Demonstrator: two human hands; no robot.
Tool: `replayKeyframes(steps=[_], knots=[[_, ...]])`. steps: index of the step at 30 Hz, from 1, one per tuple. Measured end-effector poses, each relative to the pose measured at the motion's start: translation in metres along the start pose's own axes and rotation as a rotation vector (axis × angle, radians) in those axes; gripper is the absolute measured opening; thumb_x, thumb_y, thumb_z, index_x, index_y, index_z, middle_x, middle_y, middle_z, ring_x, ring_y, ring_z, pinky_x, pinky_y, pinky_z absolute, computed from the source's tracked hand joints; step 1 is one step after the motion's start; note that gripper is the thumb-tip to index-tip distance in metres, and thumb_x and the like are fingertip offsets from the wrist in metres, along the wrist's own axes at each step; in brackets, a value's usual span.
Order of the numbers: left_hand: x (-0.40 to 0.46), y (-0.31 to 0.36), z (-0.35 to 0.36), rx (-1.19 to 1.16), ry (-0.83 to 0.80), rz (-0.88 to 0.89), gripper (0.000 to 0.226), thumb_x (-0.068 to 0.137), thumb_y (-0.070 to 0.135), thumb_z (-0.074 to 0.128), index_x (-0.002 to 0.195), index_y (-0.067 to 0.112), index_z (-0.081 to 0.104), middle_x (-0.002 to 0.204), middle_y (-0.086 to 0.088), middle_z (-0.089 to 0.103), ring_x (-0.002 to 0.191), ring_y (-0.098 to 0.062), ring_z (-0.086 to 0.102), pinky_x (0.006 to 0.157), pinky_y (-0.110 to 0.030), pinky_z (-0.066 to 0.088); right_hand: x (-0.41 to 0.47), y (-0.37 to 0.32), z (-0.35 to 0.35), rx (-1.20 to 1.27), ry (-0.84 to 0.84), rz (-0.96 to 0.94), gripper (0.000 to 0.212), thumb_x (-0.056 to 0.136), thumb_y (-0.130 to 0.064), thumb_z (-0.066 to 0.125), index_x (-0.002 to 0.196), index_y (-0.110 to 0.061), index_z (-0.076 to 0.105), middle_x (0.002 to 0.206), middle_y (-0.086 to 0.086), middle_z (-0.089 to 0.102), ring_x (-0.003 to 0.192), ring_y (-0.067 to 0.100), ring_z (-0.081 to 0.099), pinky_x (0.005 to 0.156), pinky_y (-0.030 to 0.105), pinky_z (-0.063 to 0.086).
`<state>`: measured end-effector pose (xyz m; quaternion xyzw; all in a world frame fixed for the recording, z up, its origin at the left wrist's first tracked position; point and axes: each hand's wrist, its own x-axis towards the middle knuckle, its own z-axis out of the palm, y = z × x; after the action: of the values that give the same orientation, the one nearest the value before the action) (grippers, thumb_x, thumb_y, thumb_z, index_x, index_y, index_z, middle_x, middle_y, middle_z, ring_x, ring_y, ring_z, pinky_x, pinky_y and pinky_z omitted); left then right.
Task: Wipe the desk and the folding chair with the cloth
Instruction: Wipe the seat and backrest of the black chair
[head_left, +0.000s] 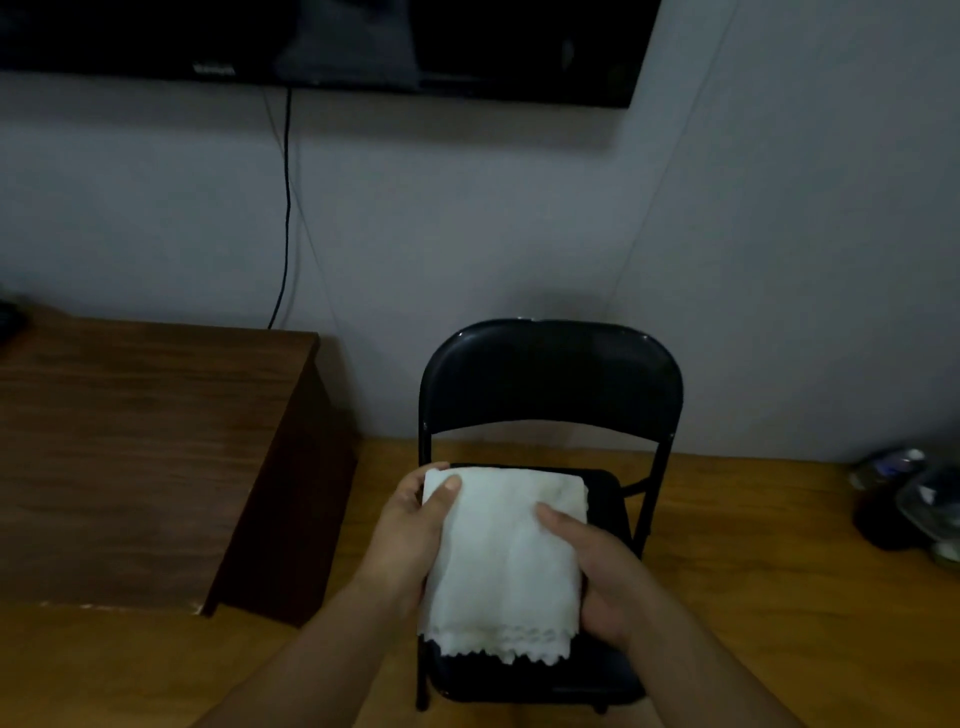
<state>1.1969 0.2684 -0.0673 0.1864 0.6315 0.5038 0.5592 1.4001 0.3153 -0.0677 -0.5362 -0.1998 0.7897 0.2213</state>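
- We hold the white cloth (506, 556), folded into a thick pad with a scalloped edge nearest us, between both hands above the seat of the folding chair (550, 384).
- Our left hand (410, 525) grips the cloth's left edge, thumb lying across its top far corner and fingers curled behind it.
- Our right hand (597, 566) clasps the cloth's right side, thumb pressed on the upper face and the palm cupping underneath.
- The folding chair is black, standing open on the wooden floor (753, 597) with its curved backrest toward the wall (519, 234); the cloth hides most of the seat.
- The desk (130, 441), dark brown wood, stands to the left of the chair and apart from it, its far edge against the wall.
- At the far right, on the floor by the wall, we see a dark bottle or jar (883, 499) with a clear container (935, 504) beside it; both are blurred and we cannot tell what is in them.
- A dark screen (467, 41) hangs on the wall above, with a black cable (287, 208) running down behind the desk.
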Motion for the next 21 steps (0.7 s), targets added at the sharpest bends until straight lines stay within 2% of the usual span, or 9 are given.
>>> replayKeyframes(steps=[3, 5, 11, 15, 19, 21], knots=[[-0.028, 0.04, -0.004, 0.111, -0.011, 0.057, 0.023, 0.094, 0.04, 0.066, 0.116, 0.038, 0.062, 0.11, 0.0, 0.073, 0.097, -0.026, 0.072, 0.082, -0.048, 0.062, -0.048, -0.027, 0.019, -0.019, 0.016, -0.012, 0.044, 0.076, -0.03, 0.086, 0.114, -0.011, 0.078, 0.121, 0.02, 0.074, 0.109, 0.04, 0.072, 0.099, 0.058, 0.054], [-0.042, 0.061, -0.004, 0.123, -0.032, 0.069, 0.021, 0.094, 0.038, 0.066, 0.114, 0.035, 0.063, 0.107, 0.0, 0.074, 0.094, -0.026, 0.073, 0.083, -0.05, 0.062, -0.074, -0.041, 0.029, -0.021, 0.023, -0.016, 0.051, 0.076, -0.029, 0.086, 0.122, -0.01, 0.073, 0.122, 0.021, 0.073, 0.111, 0.041, 0.071, 0.103, 0.061, 0.05], [-0.052, 0.102, 0.015, 0.19, -0.106, 0.067, 0.015, 0.096, 0.038, 0.062, 0.106, 0.03, 0.069, 0.097, 0.003, 0.078, 0.088, -0.019, 0.075, 0.08, -0.041, 0.062, -0.116, -0.065, 0.041, 0.128, -0.025, 0.009, 0.049, 0.075, -0.023, 0.084, 0.119, -0.007, 0.072, 0.123, 0.027, 0.071, 0.106, 0.047, 0.071, 0.082, 0.059, 0.06], [-0.037, 0.113, 0.031, 0.281, -0.073, 0.091, 0.013, 0.096, 0.04, 0.062, 0.101, 0.032, 0.072, 0.091, 0.009, 0.078, 0.082, -0.012, 0.074, 0.067, -0.027, 0.058, -0.111, -0.078, 0.037, 0.173, -0.03, 0.029, 0.045, 0.081, -0.013, 0.078, 0.125, -0.006, 0.067, 0.122, 0.029, 0.07, 0.105, 0.049, 0.07, 0.091, 0.058, 0.054], [-0.006, 0.124, 0.052, 0.384, -0.049, 0.047, 0.014, 0.096, 0.043, 0.06, 0.104, 0.036, 0.069, 0.095, 0.008, 0.075, 0.088, -0.014, 0.071, 0.074, -0.031, 0.057, -0.081, -0.105, 0.026, 0.169, -0.013, 0.074, 0.044, 0.077, -0.011, 0.078, 0.121, -0.008, 0.069, 0.118, 0.028, 0.073, 0.1, 0.048, 0.072, 0.09, 0.055, 0.053], [0.014, 0.132, 0.065, 0.408, -0.045, 0.055, 0.011, 0.096, 0.042, 0.06, 0.1, 0.038, 0.069, 0.092, 0.013, 0.074, 0.084, -0.009, 0.07, 0.071, -0.027, 0.055, -0.062, -0.125, 0.021, 0.151, -0.004, 0.077, 0.046, 0.075, -0.012, 0.078, 0.121, -0.008, 0.069, 0.117, 0.027, 0.073, 0.1, 0.047, 0.073, 0.088, 0.053, 0.055]])
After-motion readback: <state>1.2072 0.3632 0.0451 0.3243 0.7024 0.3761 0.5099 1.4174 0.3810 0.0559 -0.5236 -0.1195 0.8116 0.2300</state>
